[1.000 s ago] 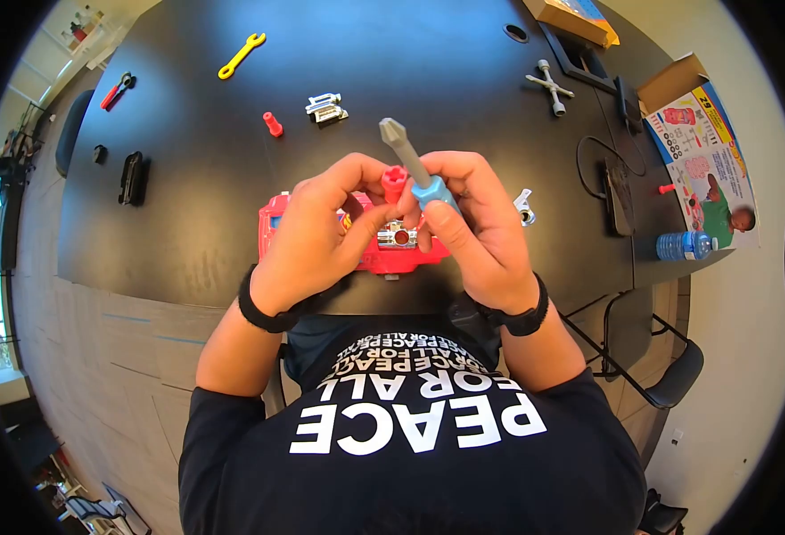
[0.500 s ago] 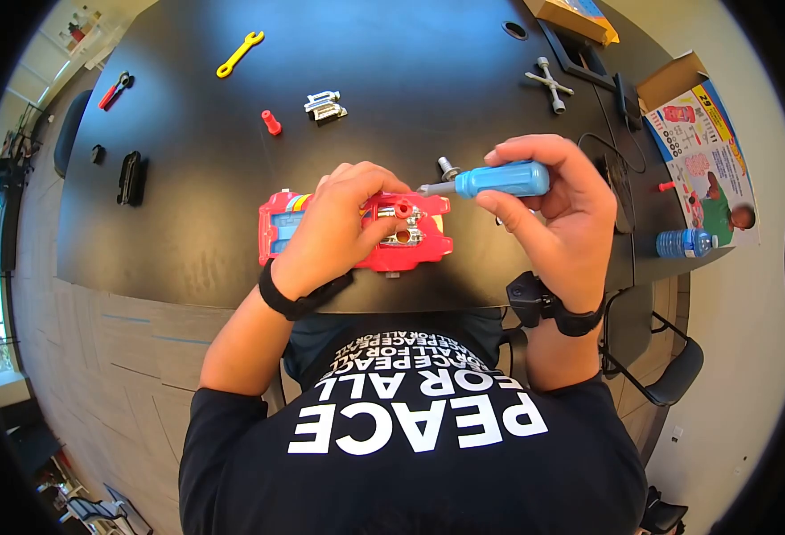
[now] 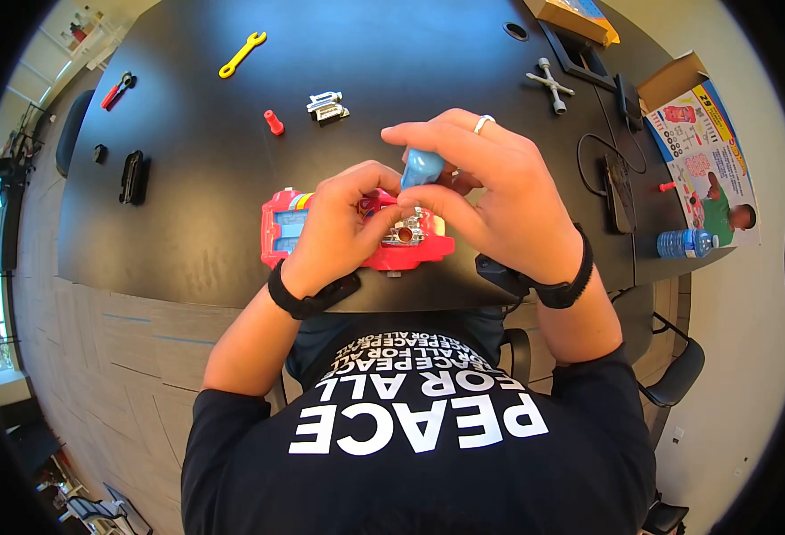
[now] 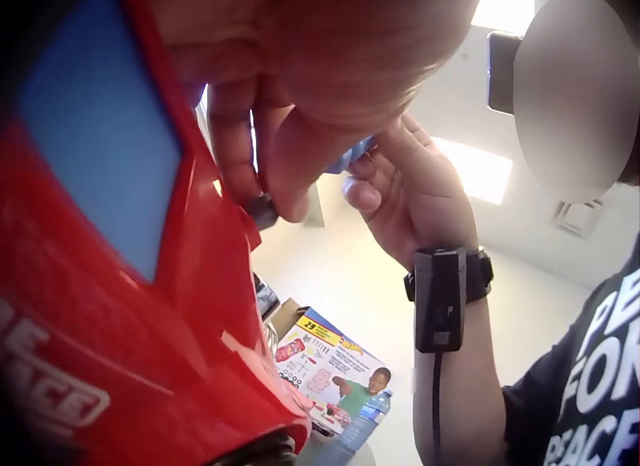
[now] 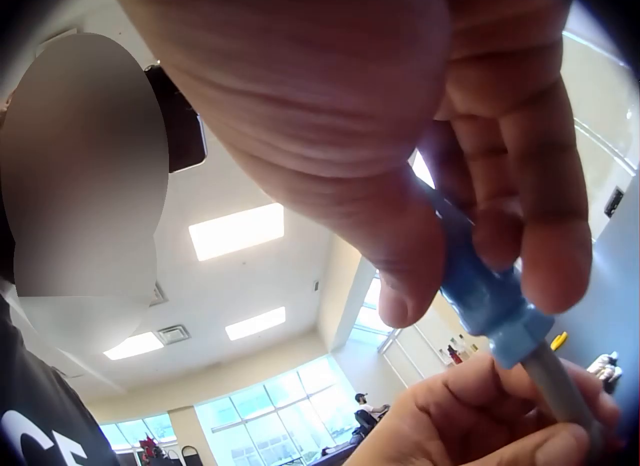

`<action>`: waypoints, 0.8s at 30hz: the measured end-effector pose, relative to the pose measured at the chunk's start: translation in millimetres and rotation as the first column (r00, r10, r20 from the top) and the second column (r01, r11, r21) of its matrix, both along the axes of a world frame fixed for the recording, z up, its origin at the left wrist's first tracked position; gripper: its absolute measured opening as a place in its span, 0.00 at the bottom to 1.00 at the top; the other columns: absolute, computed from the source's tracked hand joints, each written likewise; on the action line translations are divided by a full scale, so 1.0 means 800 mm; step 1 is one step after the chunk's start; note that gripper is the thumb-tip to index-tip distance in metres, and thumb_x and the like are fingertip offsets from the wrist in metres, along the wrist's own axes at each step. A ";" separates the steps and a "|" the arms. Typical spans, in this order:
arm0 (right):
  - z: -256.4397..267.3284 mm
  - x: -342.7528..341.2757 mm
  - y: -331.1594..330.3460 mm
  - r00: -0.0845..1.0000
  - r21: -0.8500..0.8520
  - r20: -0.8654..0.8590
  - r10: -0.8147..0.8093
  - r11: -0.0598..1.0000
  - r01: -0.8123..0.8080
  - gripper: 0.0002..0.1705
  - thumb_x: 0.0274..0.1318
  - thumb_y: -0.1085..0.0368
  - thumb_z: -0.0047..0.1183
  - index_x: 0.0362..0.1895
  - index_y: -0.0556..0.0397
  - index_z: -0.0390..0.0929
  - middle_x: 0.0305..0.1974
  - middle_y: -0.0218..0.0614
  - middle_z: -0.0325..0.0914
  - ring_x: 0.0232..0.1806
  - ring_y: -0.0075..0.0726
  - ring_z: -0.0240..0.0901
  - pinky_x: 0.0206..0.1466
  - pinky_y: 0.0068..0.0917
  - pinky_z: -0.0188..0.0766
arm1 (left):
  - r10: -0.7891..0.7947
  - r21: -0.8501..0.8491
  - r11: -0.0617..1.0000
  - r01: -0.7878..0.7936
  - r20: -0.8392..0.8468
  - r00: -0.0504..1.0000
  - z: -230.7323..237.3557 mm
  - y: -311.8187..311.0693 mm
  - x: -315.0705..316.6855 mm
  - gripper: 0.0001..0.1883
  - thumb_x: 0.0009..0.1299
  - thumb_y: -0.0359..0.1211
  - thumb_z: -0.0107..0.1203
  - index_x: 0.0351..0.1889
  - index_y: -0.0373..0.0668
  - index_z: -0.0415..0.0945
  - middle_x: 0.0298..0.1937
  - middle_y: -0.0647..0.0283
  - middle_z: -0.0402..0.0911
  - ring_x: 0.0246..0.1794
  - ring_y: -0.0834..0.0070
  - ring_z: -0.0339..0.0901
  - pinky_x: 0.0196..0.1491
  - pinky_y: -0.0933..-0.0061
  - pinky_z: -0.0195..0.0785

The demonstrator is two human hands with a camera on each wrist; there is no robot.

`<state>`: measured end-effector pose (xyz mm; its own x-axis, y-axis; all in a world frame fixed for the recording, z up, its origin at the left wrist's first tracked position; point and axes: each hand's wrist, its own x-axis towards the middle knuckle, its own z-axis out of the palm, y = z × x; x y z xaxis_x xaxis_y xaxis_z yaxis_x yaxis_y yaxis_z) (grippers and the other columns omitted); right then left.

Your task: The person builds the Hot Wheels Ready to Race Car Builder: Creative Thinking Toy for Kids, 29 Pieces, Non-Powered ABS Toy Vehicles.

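**A Blue Screwdriver (image 3: 422,168) Held Over a Red Toy Car (image 3: 401,259)**

The left hand (image 3: 343,223) reaches over the middle of the car, and its thumb and finger pinch the screwdriver's gray shaft (image 5: 552,386). The right hand (image 3: 508,187) is bent in from the other side, its thumb and fingers wrapped on the blue handle, with one finger sticking out past it. The two hands are right next to each other. Each wrist wears a black band.

The car lies by the near edge of the tabletop (image 3: 196,178). It has a light blue window (image 3: 285,232) on its left part and shiny silver engine pieces (image 3: 423,234) on its right part. The screwdriver is slanted, and its tip is hard to see.

From left to right, the dark tabletop has a red-handled tool (image 3: 116,92), a long black piece (image 3: 131,176), a yellow wrench (image 3: 243,55), a red peg (image 3: 274,122), a silver part (image 3: 326,106), a gray cross-shaped tool (image 3: 550,86), a water bottle (image 3: 685,243) and a picture box (image 3: 695,134). Big windows (image 5: 270,411) and ceiling lights (image 5: 237,232) brighten the room.
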<state>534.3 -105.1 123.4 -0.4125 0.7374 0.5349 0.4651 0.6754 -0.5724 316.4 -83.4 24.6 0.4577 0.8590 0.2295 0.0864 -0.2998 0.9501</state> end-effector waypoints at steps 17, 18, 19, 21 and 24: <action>0.007 -0.008 -0.007 0.988 0.149 0.121 -0.100 0.986 0.081 0.25 0.53 0.54 0.83 0.40 0.53 0.79 0.38 0.36 0.78 0.29 0.42 0.74 0.32 0.36 0.74 | -0.088 0.047 0.995 0.088 0.004 0.996 -0.004 0.000 -0.002 0.14 0.71 0.22 0.69 0.55 0.39 0.89 0.45 0.55 0.91 0.48 0.58 0.85 0.51 0.60 0.78; 0.010 -0.006 -0.009 0.973 0.169 0.184 -0.137 0.980 0.106 0.25 0.51 0.56 0.86 0.37 0.54 0.80 0.35 0.34 0.78 0.26 0.34 0.71 0.28 0.30 0.70 | -0.078 0.067 0.995 0.079 -0.017 0.997 0.007 -0.004 -0.001 0.15 0.72 0.21 0.68 0.56 0.38 0.89 0.45 0.54 0.91 0.48 0.58 0.85 0.51 0.60 0.79; 0.004 -0.007 -0.006 0.965 0.198 0.186 -0.187 0.969 0.149 0.25 0.51 0.54 0.85 0.39 0.55 0.82 0.35 0.36 0.79 0.27 0.38 0.73 0.29 0.33 0.71 | -0.069 0.089 0.993 0.072 -0.037 0.997 0.018 -0.006 0.000 0.15 0.73 0.21 0.67 0.57 0.38 0.88 0.46 0.53 0.91 0.49 0.57 0.86 0.52 0.60 0.79; 0.007 -0.008 -0.006 0.923 0.201 0.286 -0.256 0.958 0.204 0.25 0.52 0.55 0.85 0.40 0.55 0.83 0.37 0.37 0.80 0.29 0.41 0.76 0.31 0.34 0.73 | -0.055 0.043 0.997 0.058 -0.065 0.996 0.023 -0.005 -0.002 0.15 0.73 0.21 0.67 0.58 0.37 0.88 0.45 0.53 0.90 0.49 0.56 0.86 0.52 0.60 0.79; 0.005 -0.011 0.002 0.931 0.202 0.311 -0.191 0.971 0.132 0.20 0.56 0.58 0.79 0.42 0.55 0.83 0.42 0.37 0.82 0.34 0.45 0.81 0.34 0.36 0.78 | -0.032 0.022 0.999 0.033 -0.013 0.999 0.002 -0.001 0.000 0.15 0.73 0.22 0.67 0.58 0.37 0.87 0.45 0.53 0.90 0.49 0.56 0.86 0.53 0.60 0.79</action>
